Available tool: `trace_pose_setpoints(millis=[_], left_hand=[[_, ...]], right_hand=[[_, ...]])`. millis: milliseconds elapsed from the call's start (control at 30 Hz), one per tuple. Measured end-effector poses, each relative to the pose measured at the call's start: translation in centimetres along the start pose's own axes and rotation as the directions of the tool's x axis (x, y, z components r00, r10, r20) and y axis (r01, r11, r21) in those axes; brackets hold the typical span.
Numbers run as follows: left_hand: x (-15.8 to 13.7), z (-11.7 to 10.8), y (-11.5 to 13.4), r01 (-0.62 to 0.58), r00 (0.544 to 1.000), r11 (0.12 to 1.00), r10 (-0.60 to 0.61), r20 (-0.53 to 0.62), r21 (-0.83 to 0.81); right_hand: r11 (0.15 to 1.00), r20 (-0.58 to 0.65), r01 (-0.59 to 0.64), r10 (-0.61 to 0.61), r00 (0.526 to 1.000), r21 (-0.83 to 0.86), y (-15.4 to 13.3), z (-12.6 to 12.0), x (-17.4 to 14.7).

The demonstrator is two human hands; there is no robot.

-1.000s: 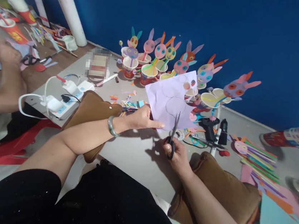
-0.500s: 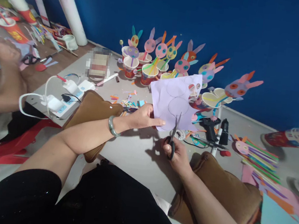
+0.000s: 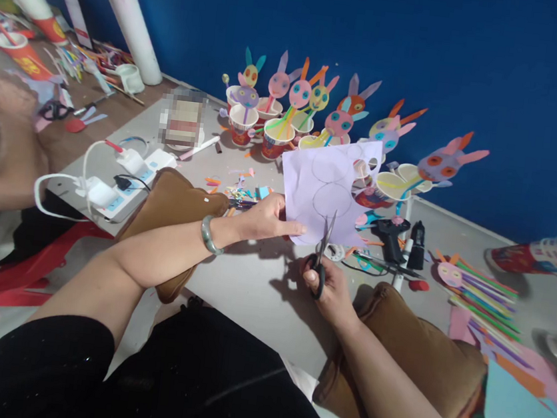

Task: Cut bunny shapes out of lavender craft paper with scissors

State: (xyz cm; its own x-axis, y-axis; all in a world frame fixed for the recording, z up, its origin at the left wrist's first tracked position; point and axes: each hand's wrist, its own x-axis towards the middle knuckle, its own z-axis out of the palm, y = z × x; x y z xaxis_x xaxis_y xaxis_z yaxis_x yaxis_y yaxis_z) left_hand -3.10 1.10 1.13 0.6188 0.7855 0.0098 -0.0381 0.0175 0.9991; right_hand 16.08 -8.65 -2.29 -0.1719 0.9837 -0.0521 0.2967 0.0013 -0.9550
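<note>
My left hand pinches the lower left edge of a lilac sheet of paper, thumb on top. Circles are drawn on the sheet, and holes and a ragged right edge show where pieces are cut away. In my right hand is a pair of black-handled scissors, its blades slightly apart at the sheet's lower edge, pointing up toward a drawn circle. Beyond the paper stand printed paper cups with colourful rabbit-faced paper figures on straws.
Brown cushions lie under both forearms. A power strip with plugs sits left; a black glue gun, straws and coloured paper scraps lie right. Another person's hand works at far left.
The lilac sheet has tilted slightly, its right side shifting a little to the right. The scissor blades have moved slightly; both hands stay nearly in place.
</note>
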Motion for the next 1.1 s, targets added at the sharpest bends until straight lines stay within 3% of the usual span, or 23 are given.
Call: trace_pose_setpoints(millis=[867, 1100], left_hand=[[0.21, -0.17, -0.57, -0.022, 1.0, 0.997, 0.023, 0.011, -0.07], [0.18, -0.28, -0.54, -0.011, 1.0, 1.0, 0.01, -0.016, -0.023]], right_hand=[[0.999, -0.019, 0.032, -0.033, 0.999, -0.03, -0.08, 0.03, 0.11], [1.0, -0.024, 0.001, -0.001, 1.0, -0.016, -0.39, 0.07, 0.02]])
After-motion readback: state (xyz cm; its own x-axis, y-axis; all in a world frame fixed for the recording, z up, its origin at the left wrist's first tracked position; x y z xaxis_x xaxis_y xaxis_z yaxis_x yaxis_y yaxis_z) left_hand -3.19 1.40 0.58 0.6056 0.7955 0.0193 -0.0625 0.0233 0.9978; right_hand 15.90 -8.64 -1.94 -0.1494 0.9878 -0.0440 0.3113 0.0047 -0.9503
